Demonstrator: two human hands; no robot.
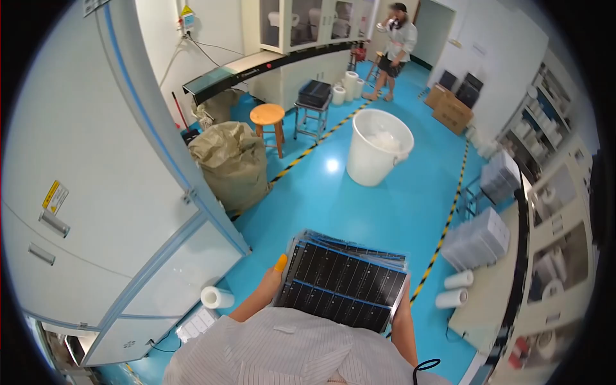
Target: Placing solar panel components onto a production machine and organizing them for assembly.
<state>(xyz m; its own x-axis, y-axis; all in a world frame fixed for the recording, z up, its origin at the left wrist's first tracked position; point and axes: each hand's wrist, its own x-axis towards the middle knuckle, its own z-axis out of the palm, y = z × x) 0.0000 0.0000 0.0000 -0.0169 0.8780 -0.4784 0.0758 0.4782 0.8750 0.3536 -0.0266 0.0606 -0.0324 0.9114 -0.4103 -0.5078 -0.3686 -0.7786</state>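
A stack of black solar panels [340, 279], marked with thin pale lines and blue strips, is held close in front of my body. The sheets at its far edge lie slightly uneven. My left hand [272, 277] grips the left side, with a yellow finger cot [281, 262] on the thumb. Along the right side, my right hand [402, 301] holds the other edge, its fingers mostly hidden by the stack.
Ahead stands a white bin [372, 154], with a wooden stool [268, 117] and a stuffed woven sack [231, 163] to its left. A person [398, 45] stands far off. Grey crates [478, 240] line the right side; a large white cabinet [96, 147] fills the left.
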